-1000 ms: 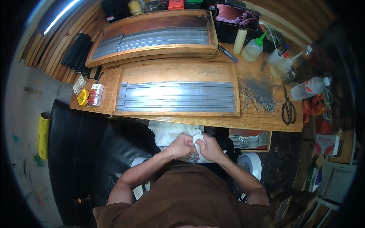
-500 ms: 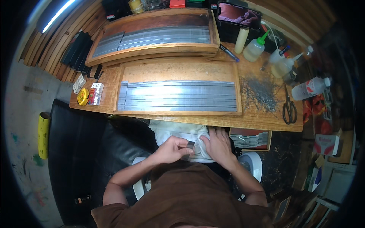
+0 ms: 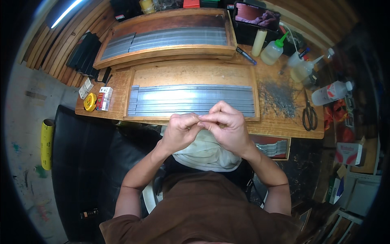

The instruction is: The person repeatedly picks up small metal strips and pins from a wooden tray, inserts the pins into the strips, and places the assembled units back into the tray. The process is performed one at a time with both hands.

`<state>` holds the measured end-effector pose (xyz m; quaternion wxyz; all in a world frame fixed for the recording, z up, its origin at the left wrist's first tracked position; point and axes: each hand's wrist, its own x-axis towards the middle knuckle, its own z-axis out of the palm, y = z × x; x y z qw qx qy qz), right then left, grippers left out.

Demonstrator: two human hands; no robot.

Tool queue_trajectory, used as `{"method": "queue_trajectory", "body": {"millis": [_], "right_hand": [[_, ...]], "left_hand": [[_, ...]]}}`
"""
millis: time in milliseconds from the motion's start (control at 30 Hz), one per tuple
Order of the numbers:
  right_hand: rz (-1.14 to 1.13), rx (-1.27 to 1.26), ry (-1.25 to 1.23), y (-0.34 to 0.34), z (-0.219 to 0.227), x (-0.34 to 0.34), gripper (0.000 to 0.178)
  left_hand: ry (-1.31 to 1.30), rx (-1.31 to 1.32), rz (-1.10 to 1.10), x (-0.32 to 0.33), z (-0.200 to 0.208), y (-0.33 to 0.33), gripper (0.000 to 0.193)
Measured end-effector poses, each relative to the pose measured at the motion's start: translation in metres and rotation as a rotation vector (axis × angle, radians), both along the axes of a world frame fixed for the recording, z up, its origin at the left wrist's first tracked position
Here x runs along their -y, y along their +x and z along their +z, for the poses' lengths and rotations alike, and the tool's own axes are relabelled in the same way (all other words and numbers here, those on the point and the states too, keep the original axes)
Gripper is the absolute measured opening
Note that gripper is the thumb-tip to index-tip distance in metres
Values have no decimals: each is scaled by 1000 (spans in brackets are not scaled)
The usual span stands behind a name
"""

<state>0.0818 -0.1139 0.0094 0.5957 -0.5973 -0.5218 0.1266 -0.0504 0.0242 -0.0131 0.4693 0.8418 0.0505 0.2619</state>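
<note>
My left hand [image 3: 180,131] and my right hand [image 3: 227,128] meet fingertip to fingertip just over the front edge of the wooden tray [image 3: 195,74]. Both are closed in a pinch; whatever lies between the fingers is hidden by them. Behind my hands, flat grey metal strips [image 3: 174,97] lie in rows across the front half of that tray. A white cloth [image 3: 207,152] rests on my lap below my wrists, with neither hand touching it.
Behind stands a second tray [image 3: 162,53] of strips. On the right lie a heap of thin wires [image 3: 280,99], black scissors [image 3: 310,116], a marker [image 3: 246,56] and squeeze bottles [image 3: 271,53]. A yellow tape measure [image 3: 89,102] sits at left. An open drawer [image 3: 287,148] juts out below.
Both hands have risen from the cloth to the tray's front edge and come together. The small grey metal piece seen in my left hand is now out of sight. My right hand has left the cloth.
</note>
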Motion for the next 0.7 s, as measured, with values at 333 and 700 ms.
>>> {"method": "queue_trajectory", "body": {"millis": [333,700], "right_hand": [[-17,-69,-57,-1,4,0,17],[-27,-75,-43,-4,2,4,13]], "left_hand": [[-104,-145,-69,-11,-1,-1,8],[-183,-155,-85,2,10,-6,14]]}}
